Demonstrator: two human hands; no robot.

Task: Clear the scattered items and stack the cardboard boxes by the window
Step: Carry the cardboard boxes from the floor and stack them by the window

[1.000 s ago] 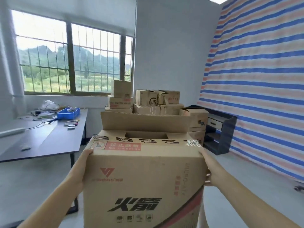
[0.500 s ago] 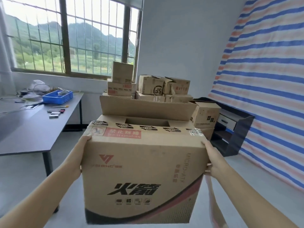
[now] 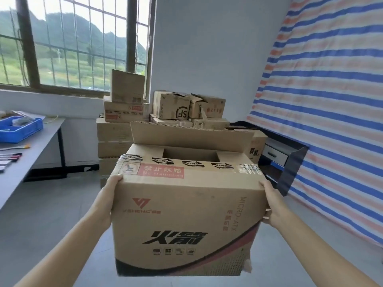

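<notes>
Bright daylight from window [image 3: 78, 48], warped edges

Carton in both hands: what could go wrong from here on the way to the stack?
The carton is held only at its sides by the left hand and right hand; its lower right corner is torn, so the bottom might give.
Its raised flap hides part of the stack ahead; the small top box there could get knocked.

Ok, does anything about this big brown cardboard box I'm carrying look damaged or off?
Yes. The large brown cardboard box has a torn, ragged lower right corner, and its rear top flap stands up unsealed, leaving a rectangular gap in the top. The brown SF-marked cardboard box behind has crumpled flaps.
</notes>
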